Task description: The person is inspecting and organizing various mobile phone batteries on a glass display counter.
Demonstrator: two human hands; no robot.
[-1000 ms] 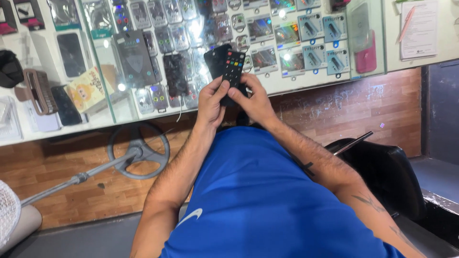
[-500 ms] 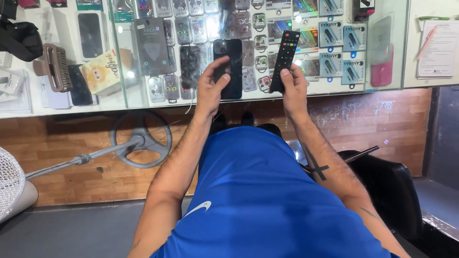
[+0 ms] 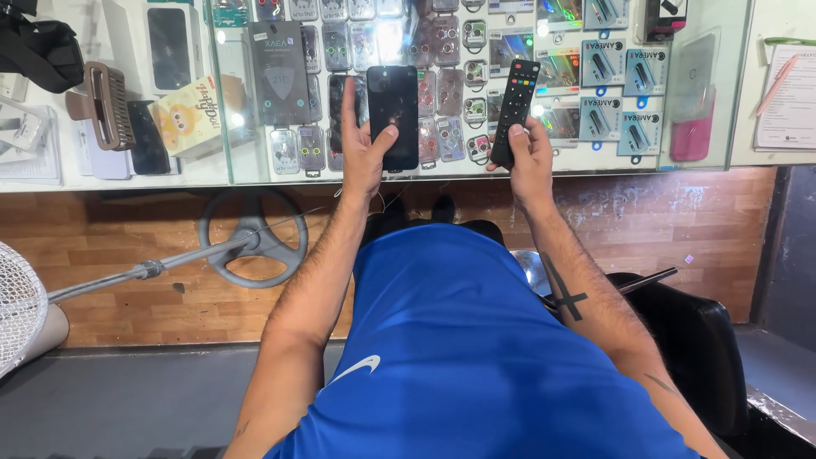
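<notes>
Upper centre of frame: left hand clamped on a black phone, thumb across its lower edge. Right hand grips a black remote, both above the glass tabletop.

Phone in my left hand: glossy black back, smooth. Remote in my right hand: matt black plastic, coloured rubbery buttons. Counter top: clear glass, reflective. Counter front: wood-look panel. My shirt: smooth blue cloth.

Glass display counter, brick-patterned wall
</notes>
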